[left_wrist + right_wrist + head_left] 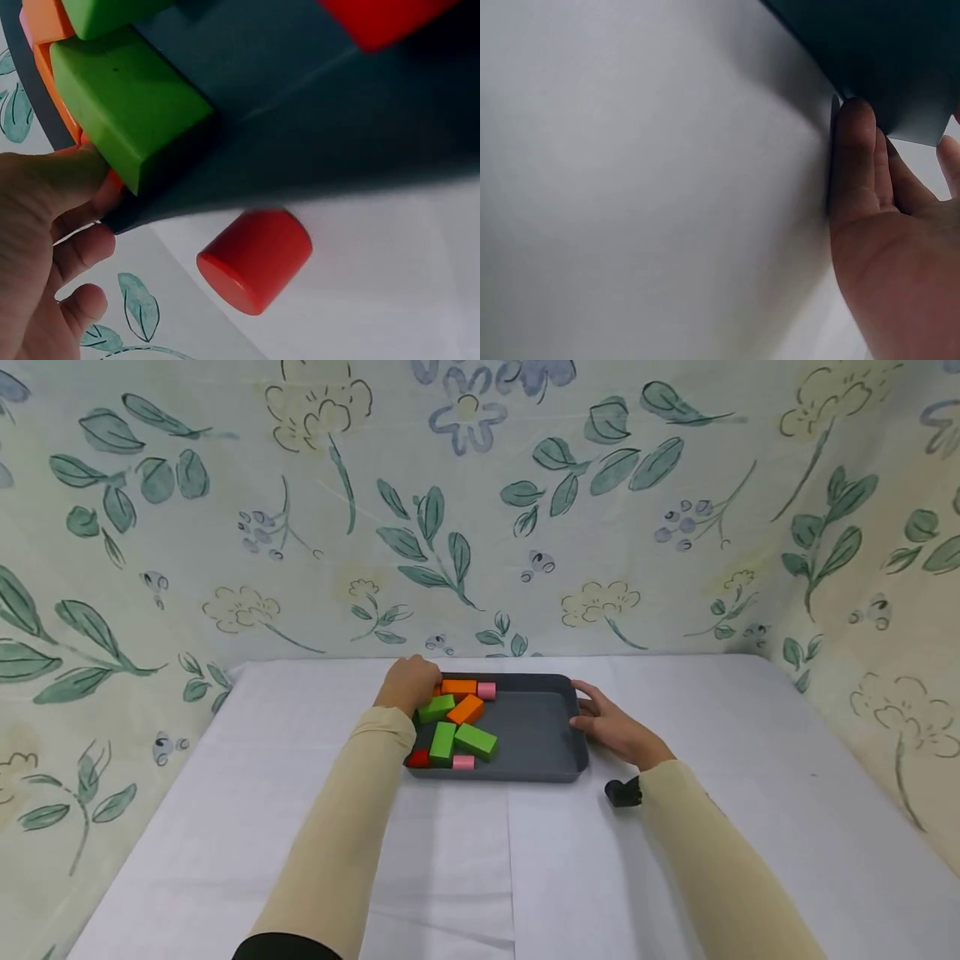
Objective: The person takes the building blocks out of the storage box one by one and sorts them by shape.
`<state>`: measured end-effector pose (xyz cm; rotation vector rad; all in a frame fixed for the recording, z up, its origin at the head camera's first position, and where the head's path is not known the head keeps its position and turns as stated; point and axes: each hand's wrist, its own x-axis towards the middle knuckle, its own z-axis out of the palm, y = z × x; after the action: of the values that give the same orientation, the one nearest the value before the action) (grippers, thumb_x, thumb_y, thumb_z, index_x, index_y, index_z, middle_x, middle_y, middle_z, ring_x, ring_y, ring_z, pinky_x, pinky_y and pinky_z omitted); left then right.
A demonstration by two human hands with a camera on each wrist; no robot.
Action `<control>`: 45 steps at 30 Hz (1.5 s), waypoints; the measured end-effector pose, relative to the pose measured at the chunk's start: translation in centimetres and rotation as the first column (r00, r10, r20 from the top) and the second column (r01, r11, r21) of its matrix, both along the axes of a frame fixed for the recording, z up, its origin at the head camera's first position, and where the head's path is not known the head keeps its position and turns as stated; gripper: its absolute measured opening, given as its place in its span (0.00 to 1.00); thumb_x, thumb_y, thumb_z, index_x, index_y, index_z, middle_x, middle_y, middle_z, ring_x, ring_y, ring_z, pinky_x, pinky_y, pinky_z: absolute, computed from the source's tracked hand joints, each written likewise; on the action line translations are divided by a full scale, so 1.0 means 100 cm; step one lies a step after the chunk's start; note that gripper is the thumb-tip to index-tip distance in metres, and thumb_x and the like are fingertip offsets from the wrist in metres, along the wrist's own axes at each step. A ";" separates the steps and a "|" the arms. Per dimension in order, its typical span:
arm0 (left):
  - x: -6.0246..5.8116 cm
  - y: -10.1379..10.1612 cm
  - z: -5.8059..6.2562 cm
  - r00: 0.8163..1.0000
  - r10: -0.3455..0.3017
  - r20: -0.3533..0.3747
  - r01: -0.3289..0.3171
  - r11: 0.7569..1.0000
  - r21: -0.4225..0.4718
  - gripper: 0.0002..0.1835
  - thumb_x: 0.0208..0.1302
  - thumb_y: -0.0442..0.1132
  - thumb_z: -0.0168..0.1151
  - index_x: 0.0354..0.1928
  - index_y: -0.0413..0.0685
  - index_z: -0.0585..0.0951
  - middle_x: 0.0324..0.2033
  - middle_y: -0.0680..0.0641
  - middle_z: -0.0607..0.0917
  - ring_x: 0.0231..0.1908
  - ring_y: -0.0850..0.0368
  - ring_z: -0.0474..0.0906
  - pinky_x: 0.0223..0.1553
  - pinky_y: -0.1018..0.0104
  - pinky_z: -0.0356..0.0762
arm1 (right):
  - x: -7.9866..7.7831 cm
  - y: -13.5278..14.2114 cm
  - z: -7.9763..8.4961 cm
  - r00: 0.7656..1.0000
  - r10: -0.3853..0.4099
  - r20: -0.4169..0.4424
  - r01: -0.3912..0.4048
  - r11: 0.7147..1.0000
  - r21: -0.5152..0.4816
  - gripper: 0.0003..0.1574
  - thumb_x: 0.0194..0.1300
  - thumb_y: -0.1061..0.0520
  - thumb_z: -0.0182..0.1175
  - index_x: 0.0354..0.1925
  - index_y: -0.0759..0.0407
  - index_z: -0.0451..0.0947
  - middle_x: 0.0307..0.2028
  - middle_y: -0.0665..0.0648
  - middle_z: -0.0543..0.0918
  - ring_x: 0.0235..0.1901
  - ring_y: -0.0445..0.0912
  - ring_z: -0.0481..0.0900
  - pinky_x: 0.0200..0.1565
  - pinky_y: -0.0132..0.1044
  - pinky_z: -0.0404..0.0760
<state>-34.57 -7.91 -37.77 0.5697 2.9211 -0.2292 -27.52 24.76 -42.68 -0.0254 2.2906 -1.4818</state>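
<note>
A dark grey tray (pixel 536 727) holds green, orange, pink and red blocks, mostly in its left half. At its far left corner is my left hand (pixel 408 683). In the left wrist view, that hand's thumb and a finger pinch a red-orange block (pixel 115 182), mostly hidden, beside a green block (pixel 127 105). The other fingers hang outside the rim. My right hand (pixel 618 731) rests its thumb and fingers against the tray's right side, fingers fairly straight. In the right wrist view, its thumb (pixel 855 142) touches the tray's outer wall (pixel 885 67).
A red cylinder (pixel 255 262) lies on the white cloth outside the tray, hidden in the head view. A small black object (pixel 622 792) sits at the right wrist. Flowered cloth (pixel 465 527) hangs behind the table (pixel 720 718).
</note>
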 end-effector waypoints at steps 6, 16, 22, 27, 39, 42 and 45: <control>0.005 0.002 -0.006 0.999 0.024 0.024 -0.023 1.000 -0.005 0.12 0.69 0.39 0.56 0.48 0.47 0.85 0.45 0.43 0.86 0.44 0.48 0.76 0.53 0.54 0.78 | 0.004 -0.001 -0.001 1.000 0.007 0.013 -0.007 1.000 -0.015 0.50 0.72 0.66 0.46 0.79 0.45 0.33 0.79 0.67 0.41 0.78 0.64 0.45 0.76 0.61 0.48; 0.006 0.001 0.008 0.999 0.024 0.031 -0.025 0.998 0.059 0.12 0.69 0.37 0.56 0.48 0.45 0.85 0.42 0.44 0.86 0.40 0.48 0.76 0.51 0.56 0.79 | 0.001 0.000 0.002 1.000 0.011 -0.008 -0.011 1.000 -0.003 0.50 0.72 0.64 0.48 0.80 0.44 0.34 0.79 0.67 0.42 0.78 0.64 0.45 0.76 0.61 0.49; 0.001 -0.010 0.012 0.999 0.035 0.028 -0.041 0.963 0.267 0.20 0.68 0.38 0.60 0.61 0.47 0.79 0.54 0.45 0.84 0.49 0.48 0.77 0.62 0.53 0.77 | -0.001 0.000 0.002 1.000 0.012 -0.010 -0.012 1.000 -0.008 0.50 0.72 0.63 0.49 0.80 0.43 0.34 0.79 0.67 0.42 0.78 0.64 0.45 0.76 0.61 0.48; 0.011 -0.023 0.013 0.997 0.036 0.074 -0.066 0.892 0.447 0.23 0.69 0.38 0.59 0.65 0.48 0.74 0.58 0.44 0.81 0.53 0.46 0.75 0.65 0.49 0.74 | 0.000 0.000 0.003 1.000 0.008 -0.005 -0.008 1.000 -0.003 0.50 0.72 0.63 0.49 0.80 0.45 0.34 0.79 0.68 0.42 0.78 0.64 0.45 0.76 0.61 0.49; 0.036 -0.064 0.016 1.000 -0.018 -0.004 0.018 0.856 0.516 0.19 0.68 0.35 0.60 0.60 0.44 0.76 0.54 0.44 0.82 0.51 0.46 0.78 0.58 0.50 0.79 | 0.000 -0.001 0.000 1.000 0.015 -0.008 -0.015 1.000 -0.014 0.49 0.72 0.62 0.47 0.80 0.44 0.33 0.79 0.67 0.41 0.78 0.64 0.44 0.76 0.61 0.48; 0.045 -0.074 0.016 0.999 -0.029 -0.031 0.041 0.855 0.517 0.18 0.67 0.34 0.60 0.58 0.45 0.76 0.51 0.44 0.83 0.50 0.45 0.78 0.55 0.50 0.80 | 0.001 -0.001 0.001 1.000 0.025 -0.005 -0.025 1.000 -0.011 0.49 0.73 0.62 0.48 0.80 0.44 0.33 0.79 0.68 0.41 0.78 0.64 0.45 0.76 0.61 0.49; 0.052 -0.085 0.017 0.997 -0.041 -0.071 0.072 0.853 0.517 0.20 0.67 0.34 0.62 0.60 0.44 0.75 0.50 0.44 0.83 0.49 0.46 0.78 0.53 0.50 0.81 | 0.001 0.002 0.004 1.000 0.019 -0.010 -0.019 1.000 0.001 0.50 0.73 0.61 0.48 0.80 0.43 0.33 0.79 0.68 0.42 0.78 0.64 0.46 0.76 0.60 0.49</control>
<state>-29.34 -16.39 -36.05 0.7280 3.0154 0.5728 -27.43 24.92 -42.26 -0.0537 2.2922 -1.4748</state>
